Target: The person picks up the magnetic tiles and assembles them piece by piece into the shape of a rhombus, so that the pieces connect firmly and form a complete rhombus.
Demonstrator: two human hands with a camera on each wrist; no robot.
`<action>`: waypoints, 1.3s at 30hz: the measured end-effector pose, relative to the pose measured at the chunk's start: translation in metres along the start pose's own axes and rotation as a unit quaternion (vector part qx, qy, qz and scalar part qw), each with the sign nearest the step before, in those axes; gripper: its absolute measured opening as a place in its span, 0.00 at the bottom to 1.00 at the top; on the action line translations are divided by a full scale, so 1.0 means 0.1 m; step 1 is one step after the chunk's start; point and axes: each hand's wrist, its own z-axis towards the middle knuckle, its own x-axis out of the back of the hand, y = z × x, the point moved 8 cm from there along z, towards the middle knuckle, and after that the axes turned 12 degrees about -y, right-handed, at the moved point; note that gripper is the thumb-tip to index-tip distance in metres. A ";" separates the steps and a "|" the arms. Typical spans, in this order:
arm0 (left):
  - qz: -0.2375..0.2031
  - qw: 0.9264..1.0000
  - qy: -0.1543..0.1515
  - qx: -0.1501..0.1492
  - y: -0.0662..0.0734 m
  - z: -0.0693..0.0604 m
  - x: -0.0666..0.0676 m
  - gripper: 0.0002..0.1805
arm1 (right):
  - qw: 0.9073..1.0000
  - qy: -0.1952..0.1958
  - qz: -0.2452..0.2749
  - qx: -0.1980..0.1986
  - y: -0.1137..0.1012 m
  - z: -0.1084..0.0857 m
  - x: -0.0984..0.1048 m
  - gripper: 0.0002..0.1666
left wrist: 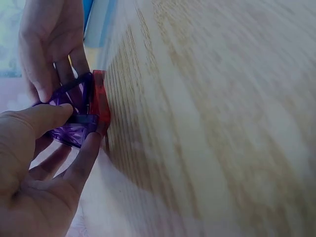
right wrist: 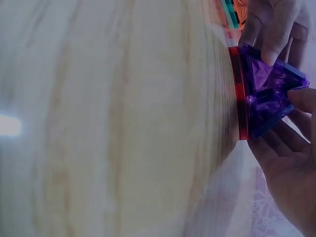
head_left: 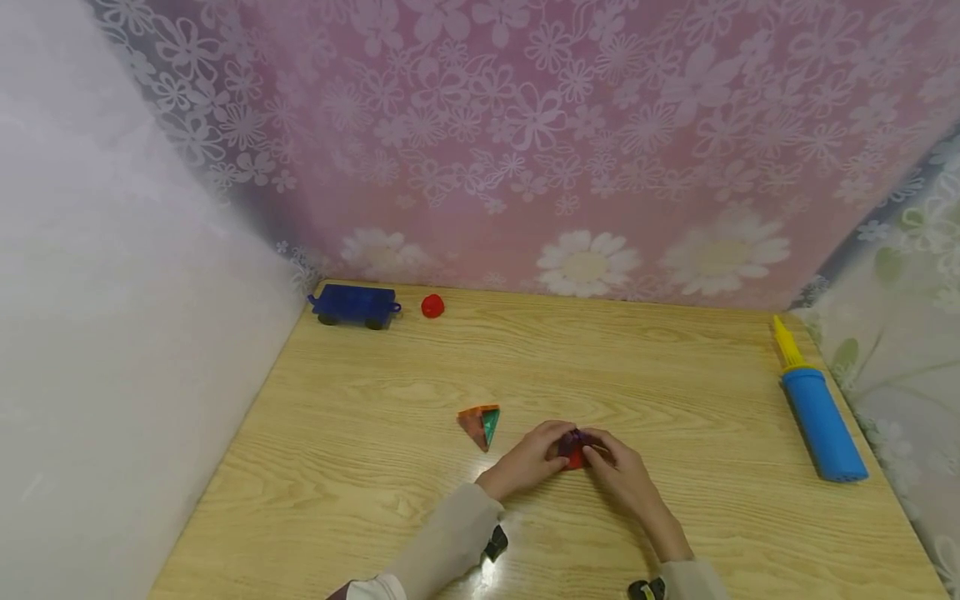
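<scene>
Purple see-through triangular magnetic tiles [right wrist: 261, 79] stand tilted together on a flat red tile [right wrist: 240, 94], which lies on the table. My left hand [head_left: 531, 458] pinches the purple tiles from the left, its thumb on the near face in the left wrist view. From the other side my right hand [head_left: 624, 477] holds the same purple tiles between thumb and fingers. Fingers hide part of the purple piece in the head view. Left of my hands lies a small group of joined tiles, an orange tile [head_left: 472, 425] beside a green tile [head_left: 491, 423].
A dark blue wheeled car base [head_left: 352, 305] stands at the back left, with a small red rounded piece [head_left: 432, 306] beside it. On the right edge lies a blue hand pump [head_left: 823, 425] with a yellow nozzle. Walls border the wooden table [head_left: 360, 500] at the back and sides.
</scene>
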 end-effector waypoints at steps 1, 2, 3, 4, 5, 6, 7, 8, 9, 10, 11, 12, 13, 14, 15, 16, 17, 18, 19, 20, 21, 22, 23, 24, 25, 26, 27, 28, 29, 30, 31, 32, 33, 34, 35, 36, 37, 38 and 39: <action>0.001 1.000 -0.001 0.001 0.01 0.00 0.00 0.29 | 1.000 -0.001 0.005 0.002 0.00 0.00 -0.01 0.20; 0.001 1.000 -0.003 0.003 0.01 0.00 0.00 0.29 | 1.000 -0.003 0.007 0.005 -0.01 0.00 -0.01 0.20; 0.001 1.000 -0.005 0.004 0.01 0.01 0.00 0.29 | 1.000 -0.003 0.010 0.004 -0.01 0.00 -0.01 0.20; -0.001 1.000 -0.007 0.006 0.02 0.01 0.00 0.29 | 1.000 -0.003 0.012 0.001 0.00 0.00 -0.01 0.20; -0.001 1.000 -0.008 0.008 0.02 0.01 -0.01 0.29 | 1.000 -0.003 0.013 0.001 0.00 0.00 -0.01 0.20; -0.002 1.000 -0.009 0.010 0.02 0.01 -0.01 0.29 | 1.000 -0.003 0.013 0.000 0.00 0.00 -0.01 0.20; -0.002 1.000 -0.010 0.012 0.02 0.01 -0.01 0.29 | 1.000 -0.003 0.013 -0.001 0.00 0.01 -0.01 0.20; -0.003 1.000 -0.010 0.014 0.02 0.00 -0.01 0.30 | 1.000 -0.004 0.011 -0.002 -0.01 0.01 -0.01 0.20; -0.003 1.000 -0.009 0.015 0.01 0.00 -0.01 0.30 | 1.000 -0.006 0.010 -0.005 -0.01 0.01 -0.01 0.20; -0.004 1.000 -0.008 0.017 0.01 0.00 -0.01 0.30 | 1.000 -0.006 0.009 -0.006 -0.01 0.01 0.01 0.20; -0.014 1.000 -0.004 0.017 0.00 0.00 -0.01 0.31 | 1.000 -0.007 0.007 -0.006 -0.01 0.01 0.02 0.20; -0.024 1.000 0.000 0.016 -0.01 0.00 -0.01 0.30 | 1.000 -0.007 0.004 -0.007 -0.01 0.01 0.03 0.20; -0.033 0.999 0.006 0.015 -0.01 0.01 -0.01 0.30 | 1.000 -0.008 0.000 -0.003 -0.03 0.01 0.05 0.19; -0.042 0.999 0.012 0.011 -0.02 0.01 0.00 0.28 | 1.000 -0.010 -0.003 -0.002 -0.04 0.01 0.06 0.19; -0.052 0.998 0.019 0.007 -0.02 0.01 0.00 0.26 | 1.000 -0.013 -0.005 0.002 -0.05 0.02 0.08 0.18; -0.060 0.998 0.025 0.003 -0.02 0.01 0.01 0.24 | 1.000 -0.018 -0.007 0.008 -0.06 0.02 0.09 0.19; -0.066 0.997 0.030 -0.002 -0.02 0.01 0.01 0.21 | 1.000 -0.024 -0.008 0.016 -0.08 0.03 0.09 0.21; -0.064 0.997 0.033 -0.003 -0.02 0.01 0.01 0.19 | 0.999 -0.034 -0.002 0.021 -0.10 0.04 0.09 0.24; -0.057 0.998 0.036 -0.004 -0.01 0.00 0.02 0.17 | 0.999 -0.045 0.002 0.030 -0.12 0.05 0.09 0.26; -0.054 0.998 0.037 -0.006 -0.01 0.00 0.02 0.15 | 0.998 -0.052 -0.005 0.041 -0.14 0.06 0.08 0.28; -0.051 0.998 0.038 -0.005 0.00 0.00 0.03 0.14 | 0.997 -0.062 -0.009 0.049 -0.16 0.06 0.07 0.30; -0.044 0.998 0.038 -0.007 0.00 0.00 0.03 0.14 | 0.996 -0.069 -0.014 0.052 -0.17 0.07 0.06 0.31; -0.041 0.998 0.037 -0.008 0.01 0.00 0.03 0.13 | 0.996 -0.075 -0.019 0.053 -0.18 0.08 0.04 0.32; -0.038 0.999 0.036 -0.008 0.01 0.01 0.03 0.13 | 0.995 -0.079 -0.025 0.055 -0.18 0.09 0.03 0.32; -0.038 0.999 0.036 -0.009 0.00 0.01 0.03 0.14 | 0.995 -0.079 -0.035 0.059 -0.18 0.09 0.02 0.32; -0.042 0.998 0.035 -0.011 0.00 0.01 0.02 0.14 | 0.994 -0.077 -0.040 0.059 -0.18 0.09 0.01 0.32; -0.043 0.998 0.035 -0.013 -0.01 0.01 0.02 0.14 | 0.995 -0.080 -0.033 0.052 -0.17 0.09 0.01 0.33; -0.039 0.999 0.035 -0.012 -0.02 0.01 0.02 0.14 | 0.995 -0.079 -0.029 0.051 -0.18 0.09 0.01 0.32; -0.034 0.999 0.037 -0.009 -0.02 0.00 0.03 0.15 | 0.995 -0.077 -0.024 0.052 -0.18 0.09 0.01 0.31; -0.029 0.999 0.041 -0.007 -0.04 0.00 0.04 0.15 | 0.996 -0.076 -0.019 0.053 -0.19 0.08 0.02 0.30; -0.024 0.999 0.045 -0.004 -0.04 -0.01 0.06 0.15 | 0.996 -0.074 -0.016 0.053 -0.19 0.08 0.03 0.29; -0.018 0.999 0.050 0.001 -0.05 -0.02 0.09 0.15 | 0.996 -0.069 -0.017 0.055 -0.20 0.07 0.04 0.29; -0.012 0.998 0.055 0.008 -0.04 -0.04 0.13 0.15 | 0.996 -0.067 -0.019 0.055 -0.21 0.07 0.05 0.28; -0.010 0.998 0.058 0.013 -0.04 -0.06 0.17 0.16 | 0.996 -0.063 -0.021 0.055 -0.22 0.06 0.06 0.27; -0.014 0.998 0.060 0.016 -0.03 -0.08 0.22 0.16 | 0.996 -0.061 -0.024 0.056 -0.22 0.06 0.06 0.27; -0.017 0.998 0.064 0.019 -0.02 -0.10 0.27 0.16 | 0.996 -0.059 -0.026 0.057 -0.22 0.05 0.07 0.26; -0.018 0.997 0.068 0.021 0.01 -0.13 0.33 0.17 | 0.996 -0.056 -0.032 0.059 -0.22 0.05 0.07 0.26; -0.018 0.997 0.072 0.022 0.03 -0.16 0.39 0.17 | 0.996 -0.053 -0.037 0.060 -0.22 0.05 0.07 0.25; -0.018 0.996 0.080 0.021 0.04 -0.19 0.46 0.17 | 0.996 -0.051 -0.038 0.058 -0.21 0.05 0.07 0.25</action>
